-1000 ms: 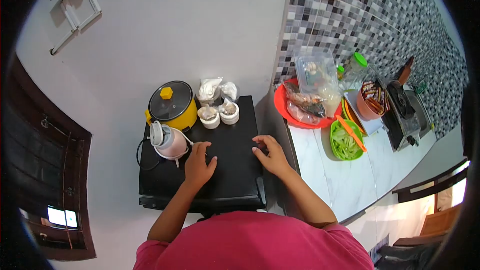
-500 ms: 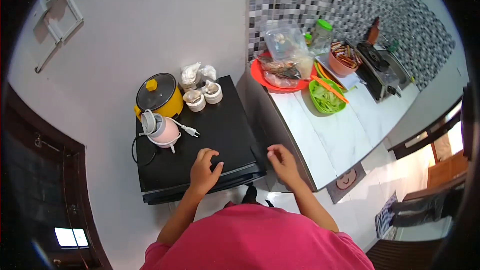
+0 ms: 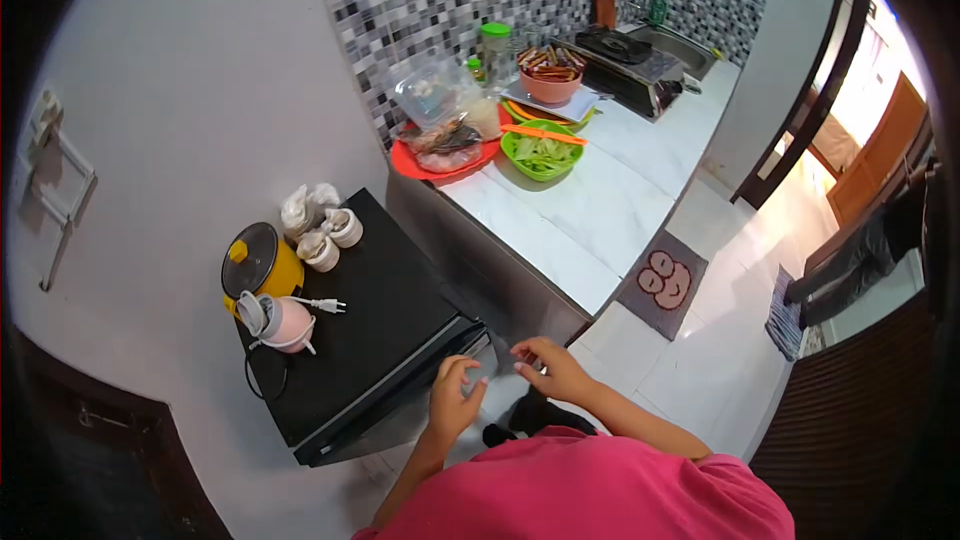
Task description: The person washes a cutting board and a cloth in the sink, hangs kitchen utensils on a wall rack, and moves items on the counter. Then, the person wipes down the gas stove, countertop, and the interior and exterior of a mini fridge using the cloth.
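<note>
My left hand (image 3: 455,402) is in the air beside the front edge of a low black-topped unit (image 3: 385,315), fingers loosely curved and apart, holding nothing. Close to its right, my right hand (image 3: 552,370) hovers below the corner of the white marble-look counter (image 3: 570,230), also with nothing in it and its fingers parted. On the black top stand a yellow pot (image 3: 285,270) with a dark lid, a pink appliance (image 3: 288,325) with a white plug (image 3: 328,306), and small white containers (image 3: 320,252).
The counter bears a red plate (image 3: 408,162) with bagged food, a green bowl (image 3: 540,172) of cut greens under an orange knife (image 3: 545,134), a pink bowl (image 3: 550,90) of sachets, a stove (image 3: 630,80) and a sink (image 3: 690,50). A mat (image 3: 665,285) lies on the floor. Someone's legs (image 3: 850,270) show at right.
My view has swung to the right, so the counter and the floor mat show more fully. Both hands have shifted off the black top toward the gap by the counter, closer together and still empty.
</note>
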Tool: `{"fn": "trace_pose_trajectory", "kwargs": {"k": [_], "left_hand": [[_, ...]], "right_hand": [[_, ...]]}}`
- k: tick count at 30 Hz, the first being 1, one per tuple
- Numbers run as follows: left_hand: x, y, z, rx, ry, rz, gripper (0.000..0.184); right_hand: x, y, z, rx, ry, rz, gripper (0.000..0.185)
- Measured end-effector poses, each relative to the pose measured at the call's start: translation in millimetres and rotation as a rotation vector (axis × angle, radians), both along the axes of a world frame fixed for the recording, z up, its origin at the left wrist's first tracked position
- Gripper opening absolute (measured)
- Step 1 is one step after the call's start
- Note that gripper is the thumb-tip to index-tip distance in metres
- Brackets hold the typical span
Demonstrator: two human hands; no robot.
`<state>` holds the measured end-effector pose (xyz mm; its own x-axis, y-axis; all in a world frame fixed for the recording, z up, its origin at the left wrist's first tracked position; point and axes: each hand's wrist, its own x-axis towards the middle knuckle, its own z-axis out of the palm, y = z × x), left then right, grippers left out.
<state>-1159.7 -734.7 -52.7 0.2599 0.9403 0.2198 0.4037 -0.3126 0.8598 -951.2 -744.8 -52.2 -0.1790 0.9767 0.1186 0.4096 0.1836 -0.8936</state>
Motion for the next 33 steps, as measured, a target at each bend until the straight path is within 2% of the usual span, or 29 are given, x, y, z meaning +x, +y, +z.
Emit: {"fn": "trace_pose_trajectory", "kwargs": {"k": [2, 10, 15, 20, 25, 33], "left_hand": [[17.1, -1.8, 15.8, -0.068, 0.008, -0.058, 0.024], [103.9, 27.1, 31.5, -0.020, 0.116, -0.186, 0.022], [203.1, 53.3, 36.6, -0.048, 0.109, -0.199, 0.024], [315.8, 83.9, 59.2, -0.054, 0.114, -0.326, 0.026], [386.8, 114.5, 74.6, 0.026, 0.133, -0.361, 0.027], [472.3, 201.5, 65.7, -0.032, 0.222, -0.369, 0.026]], "right_hand": [[21.6, 2.1, 5.2, 0.060, 0.004, -0.035, 0.025], [145.1, 21.9, 31.6, 0.114, 0.001, -0.175, 0.026], [260.9, 18.7, 35.4, 0.113, -0.076, -0.212, 0.027], [364.2, 23.2, 34.3, 0.001, -0.139, -0.175, 0.025], [427.5, 62.3, 45.5, 0.020, -0.148, -0.149, 0.026], [533.3, 166.3, 33.0, 0.088, -0.161, -0.152, 0.026]]}}
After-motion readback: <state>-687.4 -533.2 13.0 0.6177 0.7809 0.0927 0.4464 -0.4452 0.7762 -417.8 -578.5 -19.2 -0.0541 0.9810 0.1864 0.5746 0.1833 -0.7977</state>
